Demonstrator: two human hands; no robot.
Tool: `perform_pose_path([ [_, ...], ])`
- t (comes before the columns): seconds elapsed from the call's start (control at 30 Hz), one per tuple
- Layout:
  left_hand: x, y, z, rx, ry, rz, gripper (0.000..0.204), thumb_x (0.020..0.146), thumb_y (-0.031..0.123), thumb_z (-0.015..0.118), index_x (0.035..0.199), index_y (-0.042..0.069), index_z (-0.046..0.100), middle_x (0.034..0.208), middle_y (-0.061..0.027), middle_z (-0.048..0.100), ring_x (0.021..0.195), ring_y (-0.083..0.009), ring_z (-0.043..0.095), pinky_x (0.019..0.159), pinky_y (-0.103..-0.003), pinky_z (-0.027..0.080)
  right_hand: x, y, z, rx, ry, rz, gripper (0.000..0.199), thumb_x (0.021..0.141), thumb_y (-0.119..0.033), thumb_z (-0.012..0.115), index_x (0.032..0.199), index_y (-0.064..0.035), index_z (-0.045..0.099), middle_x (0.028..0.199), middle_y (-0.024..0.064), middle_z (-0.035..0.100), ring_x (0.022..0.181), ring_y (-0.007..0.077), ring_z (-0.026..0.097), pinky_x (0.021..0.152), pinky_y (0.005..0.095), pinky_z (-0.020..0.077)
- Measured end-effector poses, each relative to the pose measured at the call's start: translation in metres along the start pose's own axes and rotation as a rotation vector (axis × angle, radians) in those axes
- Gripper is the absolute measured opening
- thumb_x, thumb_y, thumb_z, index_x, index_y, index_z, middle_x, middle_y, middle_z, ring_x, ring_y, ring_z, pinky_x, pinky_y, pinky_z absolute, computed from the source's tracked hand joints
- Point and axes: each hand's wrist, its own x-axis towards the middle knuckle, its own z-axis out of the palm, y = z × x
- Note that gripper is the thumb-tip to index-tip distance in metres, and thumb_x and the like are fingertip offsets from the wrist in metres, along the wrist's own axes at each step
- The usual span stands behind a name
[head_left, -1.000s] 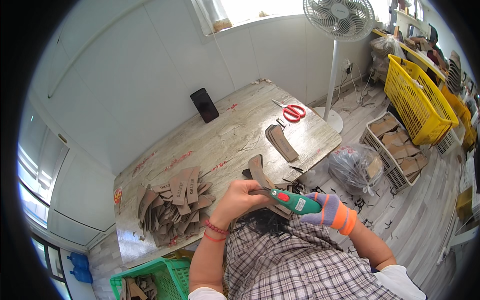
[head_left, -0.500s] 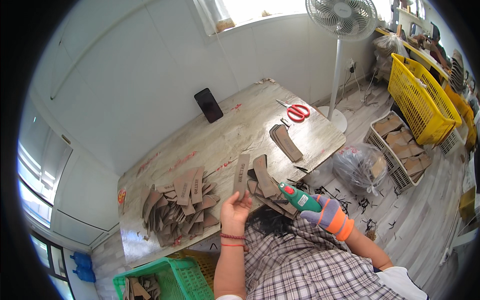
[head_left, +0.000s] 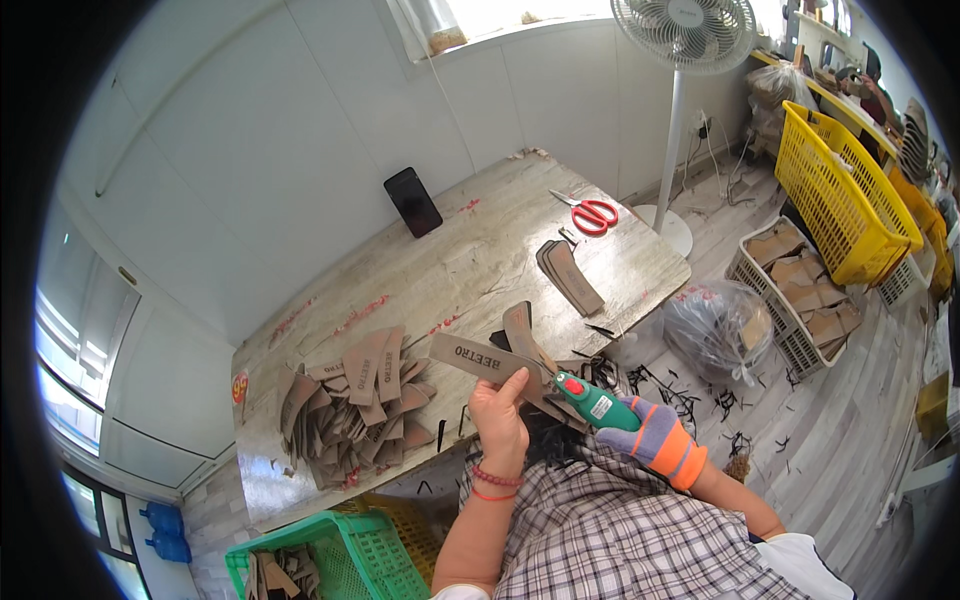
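A flat brown-grey strip (head_left: 462,353) with dark printing is pinched in my left hand (head_left: 500,420), thumb on top. It lies crosswise, its right end meeting the head of a green handheld power cutter (head_left: 598,402). Wrapped round that cutter is my right hand (head_left: 655,440), in a grey and orange glove. The contact between cutter head and strip is too small to make out. Left of my left hand spreads a heap of similar strips (head_left: 355,400). Just beyond the cutter lie more strips (head_left: 519,325), partly hidden by the held one.
Farther back on the table (head_left: 470,255) are a small stack of strips (head_left: 568,277), red-handled scissors (head_left: 593,215) and a black phone (head_left: 412,202). A green crate (head_left: 345,560) stands below left. Black scraps (head_left: 680,400) and a plastic bag (head_left: 718,325) lie on the floor, right.
My left hand has moved right and turned the strip from upright to crosswise, bringing its end to the cutter head. My right hand has barely moved.
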Motion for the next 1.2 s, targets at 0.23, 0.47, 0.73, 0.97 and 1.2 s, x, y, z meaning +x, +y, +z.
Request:
perform_pose_path([
  [0.23,0.005,-0.006,-0.004,0.069,-0.037,0.013,0.014,0.083,-0.007,0.067,0.097,-0.004,0.064,0.095,-0.0104,0.07,0.08,-0.0159,0.067,0.075,-0.028,0.054,0.002,-0.001,-0.002,0.106,0.002,0.035,0.056,0.074,-0.045,0.081,0.108,-0.003,0.066,0.071,0.0107,0.068,0.062,0.0173,0.066,0.059,0.0293,0.0522],
  [0.47,0.005,-0.003,-0.011,0.137,-0.169,-0.12,0.015,0.081,-0.008,0.069,0.095,-0.004,0.066,0.093,-0.0119,0.071,0.082,-0.0167,0.068,0.075,-0.028,0.055,0.004,-0.009,-0.01,0.075,-0.042,0.073,0.058,0.075,-0.042,0.081,0.113,-0.0021,0.064,0.07,0.0073,0.068,0.058,0.0105,0.062,0.056,0.0263,0.0506],
  [0.73,0.018,0.015,-0.031,0.083,-0.018,-0.004,0.016,0.081,-0.006,0.069,0.096,-0.002,0.065,0.094,-0.0098,0.071,0.081,-0.0175,0.067,0.076,-0.031,0.055,0.009,-0.018,-0.008,0.202,-0.052,0.1,0.054,0.078,-0.033,0.082,0.117,-0.0019,0.062,0.069,0.0006,0.064,0.056,0.0059,0.056,0.052,0.0217,0.0461],
  [0.97,0.108,0.102,-0.113,-0.282,0.401,0.1,0.02,0.087,0.008,0.069,0.103,0.0,0.06,0.092,-0.0096,0.067,0.081,-0.019,0.065,0.073,-0.028,0.052,0.002,-0.006,-0.01,0.27,-0.022,0.102,0.041,0.082,-0.018,0.076,0.112,0.0031,0.059,0.078,0.0046,0.065,0.059,0.0091,0.059,0.051,0.0234,0.0492],
  [1.2,0.137,-0.034,-0.047,1.479,0.228,0.506,0.031,0.074,0.029,0.079,0.092,0.006,0.07,0.1,-0.0112,0.062,0.098,-0.031,0.058,0.085,-0.046,0.045,0.007,0.006,-0.01,0.366,0.02,0.179,0.04,0.083,-0.018,0.076,0.111,0.002,0.058,0.08,0.0049,0.064,0.063,0.0099,0.059,0.052,0.0241,0.0502],
])
